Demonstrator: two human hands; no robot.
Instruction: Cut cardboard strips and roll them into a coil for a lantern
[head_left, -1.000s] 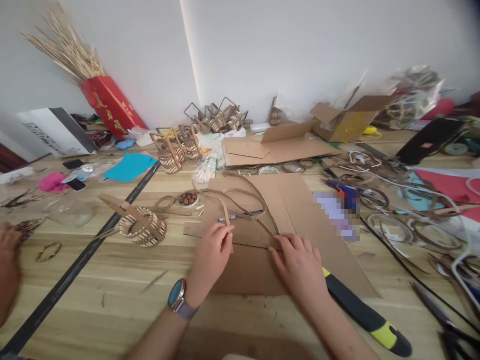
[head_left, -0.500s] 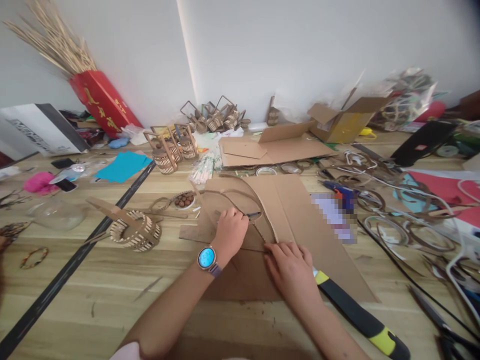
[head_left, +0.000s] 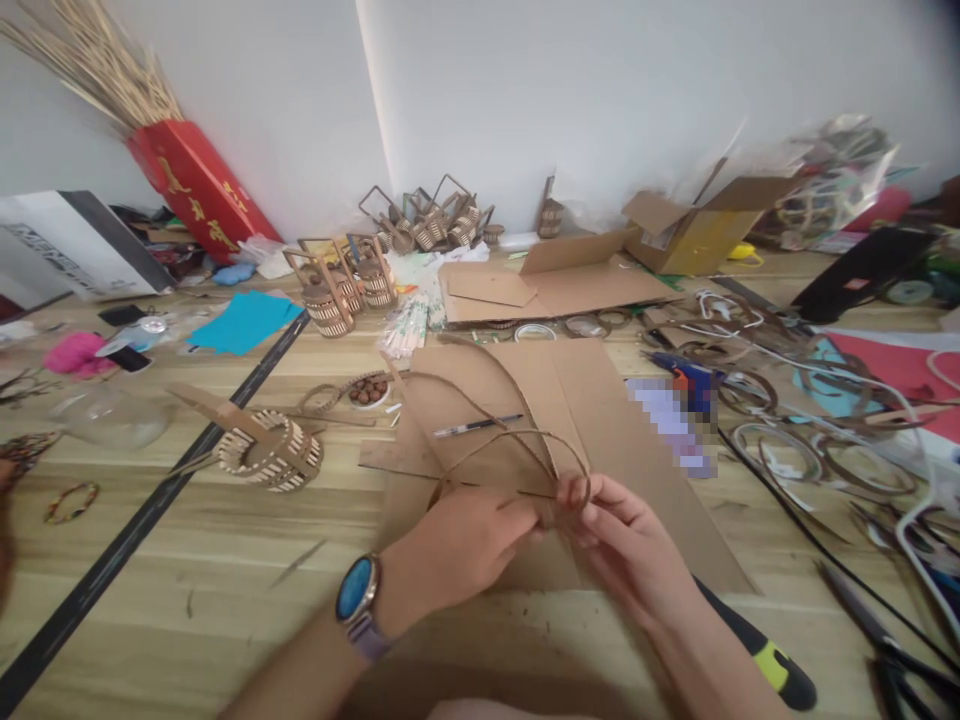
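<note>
My left hand (head_left: 469,545) and my right hand (head_left: 626,545) meet over a flat brown cardboard sheet (head_left: 615,440). Both are closed on a thin cardboard strip (head_left: 517,440) that arches up in loops between them. The fingers of both pinch the strip's ends together near the sheet's middle. A blue-faced watch (head_left: 355,590) sits on my left wrist. A pen (head_left: 476,426) lies on the cardboard just beyond the strip.
A small cardboard basket (head_left: 270,455) lies to the left, more baskets (head_left: 337,290) stand farther back. A black and yellow tool (head_left: 757,650) lies under my right forearm. Cardboard rings (head_left: 817,450), a glue gun (head_left: 686,378) and cables crowd the right. A black rail (head_left: 150,520) crosses the table.
My left hand left the pen area and came back toward me. Both hands lifted the strip's ends off the cardboard and brought them together, so the strip now arches up.
</note>
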